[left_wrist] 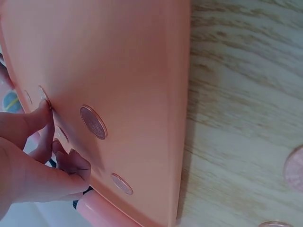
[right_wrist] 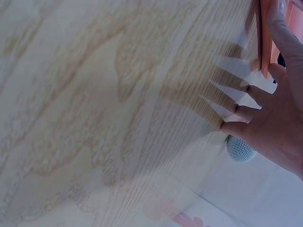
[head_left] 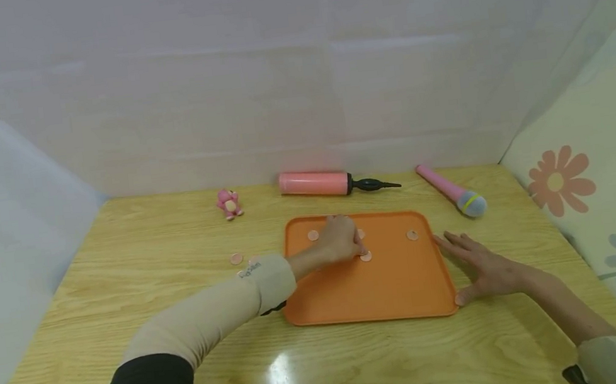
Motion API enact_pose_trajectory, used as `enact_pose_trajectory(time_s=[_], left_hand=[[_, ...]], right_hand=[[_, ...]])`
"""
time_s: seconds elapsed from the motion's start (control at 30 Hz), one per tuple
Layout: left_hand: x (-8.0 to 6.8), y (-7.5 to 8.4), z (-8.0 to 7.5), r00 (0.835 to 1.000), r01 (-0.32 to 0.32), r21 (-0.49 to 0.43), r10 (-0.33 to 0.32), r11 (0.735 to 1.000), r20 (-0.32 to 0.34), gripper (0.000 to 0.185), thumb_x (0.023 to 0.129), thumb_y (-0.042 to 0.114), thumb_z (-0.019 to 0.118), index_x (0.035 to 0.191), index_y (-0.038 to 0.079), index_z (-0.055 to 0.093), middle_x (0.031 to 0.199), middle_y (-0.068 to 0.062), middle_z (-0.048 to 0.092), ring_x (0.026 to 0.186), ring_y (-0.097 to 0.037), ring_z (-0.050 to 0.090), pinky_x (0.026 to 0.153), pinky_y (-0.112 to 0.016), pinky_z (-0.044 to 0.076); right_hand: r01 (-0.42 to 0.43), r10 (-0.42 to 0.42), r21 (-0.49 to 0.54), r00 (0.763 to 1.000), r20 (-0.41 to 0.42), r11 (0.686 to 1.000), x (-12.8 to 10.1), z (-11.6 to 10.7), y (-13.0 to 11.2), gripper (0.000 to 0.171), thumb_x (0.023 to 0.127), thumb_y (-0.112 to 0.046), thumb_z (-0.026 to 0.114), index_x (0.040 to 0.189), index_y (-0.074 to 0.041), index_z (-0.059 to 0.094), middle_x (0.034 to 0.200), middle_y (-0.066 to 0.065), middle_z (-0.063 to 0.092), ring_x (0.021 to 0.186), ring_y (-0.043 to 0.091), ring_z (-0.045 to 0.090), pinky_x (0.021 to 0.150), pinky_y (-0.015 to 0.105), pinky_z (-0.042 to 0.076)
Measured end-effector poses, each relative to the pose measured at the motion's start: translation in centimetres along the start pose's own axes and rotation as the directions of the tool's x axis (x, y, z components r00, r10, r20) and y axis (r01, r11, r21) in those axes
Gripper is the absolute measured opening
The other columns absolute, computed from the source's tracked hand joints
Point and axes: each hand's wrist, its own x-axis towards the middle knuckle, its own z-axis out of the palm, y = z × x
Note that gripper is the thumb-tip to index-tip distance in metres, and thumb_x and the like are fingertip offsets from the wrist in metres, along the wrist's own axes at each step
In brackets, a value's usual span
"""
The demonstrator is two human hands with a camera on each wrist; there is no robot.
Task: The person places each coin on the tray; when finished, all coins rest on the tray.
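An orange tray lies on the wooden table with several copper-coloured coins spread over its far half. My left hand reaches over it, thumb and forefinger pinching the edge of a coin at the tray's surface. In the left wrist view that coin shows at the fingertips, while another coin lies flat nearby. My right hand is spread beside the tray's right rim, thumb by its near corner. Its fingertips rest on the table in the right wrist view.
Left of the tray, a few more coins lie on the table, partly behind the left sleeve. Along the back are a small pink toy figure, a pink hand pump with a black nozzle, and a pink toy microphone.
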Motion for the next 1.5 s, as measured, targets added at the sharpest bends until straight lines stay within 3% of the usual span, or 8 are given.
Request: enact_pose_trajectory(time_s=[0.2,0.43,0.7,0.83,0.9,1.0,1.13,1.5], left_hand=[[-0.5,0.0,-0.4,0.987,-0.130,0.120,0.140,0.984,-0.074,0.016,0.087,0.019,0.076,0.073,0.011,0.074,0.080,0.001,0.062,0.096,-0.023,0.053,0.096,-0.040,0.039],[-4.0,-4.4,-4.4,0.911,-0.256,0.385,0.354,0.887,-0.210,0.022,0.089,0.020,0.074,0.102,0.002,0.071,0.106,-0.011,0.066,0.102,-0.029,0.060,0.087,-0.043,0.050],[-12.5,-11.7,-7.1,0.977,-0.121,0.201,0.153,0.972,-0.152,0.020,0.092,0.005,0.066,0.109,-0.004,0.070,0.091,-0.010,0.072,0.076,-0.019,0.066,0.072,-0.034,0.056],[-16.3,-13.3,-5.3,0.973,-0.155,0.271,0.195,0.950,-0.125,0.016,0.094,0.003,0.063,0.106,-0.005,0.070,0.092,-0.012,0.070,0.078,-0.019,0.067,0.070,-0.033,0.057],[-17.4,-13.4,-4.5,0.961,-0.192,0.330,0.246,0.924,-0.127,0.020,0.094,0.004,0.063,0.111,-0.007,0.067,0.115,-0.024,0.065,0.099,-0.031,0.067,0.079,-0.036,0.056],[-17.8,-13.4,-4.1,0.939,-0.235,0.399,0.313,0.886,-0.142,0.023,0.092,0.002,0.066,0.112,-0.010,0.066,0.124,-0.029,0.059,0.119,-0.042,0.055,0.093,-0.045,0.047],[-17.1,-13.3,-3.6,0.920,-0.199,0.373,0.304,0.906,-0.248,0.015,0.086,-0.003,0.071,0.100,-0.008,0.070,0.109,-0.022,0.066,0.105,-0.035,0.062,0.092,-0.041,0.051],[-15.9,-14.0,-5.0,0.947,-0.039,0.153,0.085,0.988,-0.311,0.010,0.079,0.005,0.080,0.083,-0.001,0.074,0.081,-0.008,0.061,0.072,-0.016,0.057,0.064,-0.027,0.053]], right_hand=[[-0.004,0.004,0.011,1.000,-0.007,1.000,-0.2,0.3,-0.1,0.116,0.069,-0.033,0.088,0.156,-0.006,0.016,0.151,0.041,0.009,0.130,0.070,0.003,0.088,0.084,0.014],[-0.016,0.016,0.021,1.000,0.007,1.000,-0.1,0.1,-0.3,0.115,0.070,-0.033,0.087,0.156,-0.007,0.015,0.151,0.040,0.008,0.130,0.069,0.002,0.088,0.084,0.013],[-0.033,0.033,0.030,0.999,0.012,0.999,-0.1,0.2,-0.2,0.116,0.069,-0.032,0.088,0.156,-0.008,0.015,0.152,0.038,0.008,0.132,0.068,0.001,0.089,0.083,0.012],[-0.036,0.035,0.031,0.999,0.018,0.999,-0.1,0.3,-0.5,0.115,0.071,-0.033,0.087,0.156,-0.008,0.014,0.152,0.039,0.008,0.131,0.068,0.001,0.089,0.083,0.013],[-0.036,0.035,0.027,0.999,0.014,0.999,-0.1,0.1,-0.7,0.115,0.071,-0.031,0.087,0.156,-0.007,0.014,0.152,0.039,0.008,0.131,0.068,0.002,0.089,0.083,0.013],[-0.025,0.024,0.034,1.000,0.006,0.999,-0.1,-0.1,-0.8,0.116,0.070,-0.030,0.088,0.156,-0.008,0.014,0.151,0.040,0.008,0.131,0.069,0.001,0.089,0.083,0.012],[-0.010,0.009,0.055,1.000,0.006,0.998,0.0,-0.2,-0.6,0.115,0.069,-0.028,0.088,0.156,-0.006,0.015,0.151,0.040,0.008,0.130,0.069,0.000,0.089,0.083,0.010],[-0.015,0.015,0.045,1.000,-0.005,0.999,-0.1,0.0,-0.2,0.115,0.068,-0.028,0.089,0.155,-0.004,0.017,0.151,0.040,0.008,0.130,0.070,0.001,0.088,0.083,0.011]])
